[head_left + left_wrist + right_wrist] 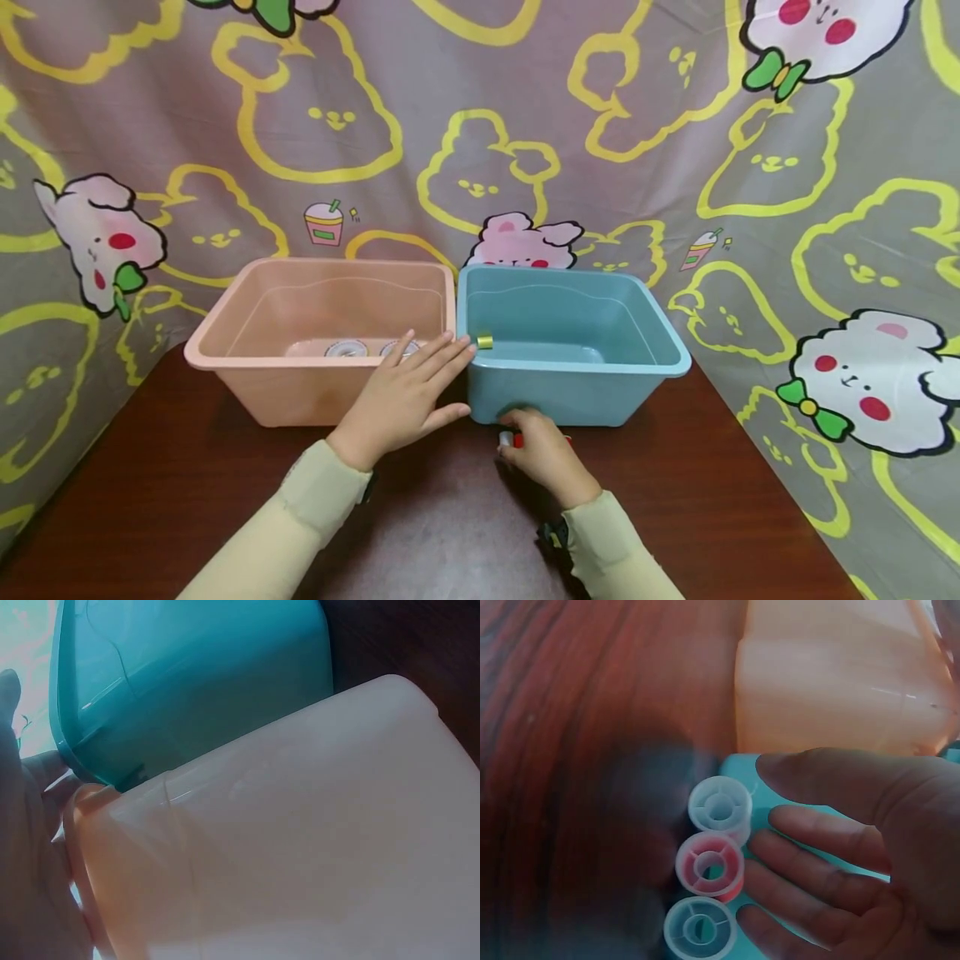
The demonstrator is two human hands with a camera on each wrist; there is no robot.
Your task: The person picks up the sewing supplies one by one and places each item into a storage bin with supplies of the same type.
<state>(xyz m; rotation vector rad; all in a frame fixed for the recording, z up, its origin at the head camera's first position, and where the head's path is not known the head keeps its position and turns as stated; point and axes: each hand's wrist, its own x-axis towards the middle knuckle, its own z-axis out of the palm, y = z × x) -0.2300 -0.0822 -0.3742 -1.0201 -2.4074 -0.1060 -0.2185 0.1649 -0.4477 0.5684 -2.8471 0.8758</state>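
My left hand [412, 392] lies with straight fingers across the meeting rims of the pink bin [318, 362] and the blue bin [581, 367]. A shiny yellow spool-like piece [485, 342] shows inside the blue bin by its fingertips. Low in front of the blue bin, my right hand [543, 454] reaches to a row of thread spools on the table. The right wrist view shows a whitish spool [718, 806], a red spool [711, 864] and a bluish spool [700, 928]. Loosely bent right fingers [810, 862] lie beside them, the thumb apart from the whitish one.
Both bins stand side by side on a dark reddish-brown table [135, 508]. Inside the pink bin lie round white discs [347, 348]. A curtain [337, 100] with cartoon animals hangs behind and along both sides.
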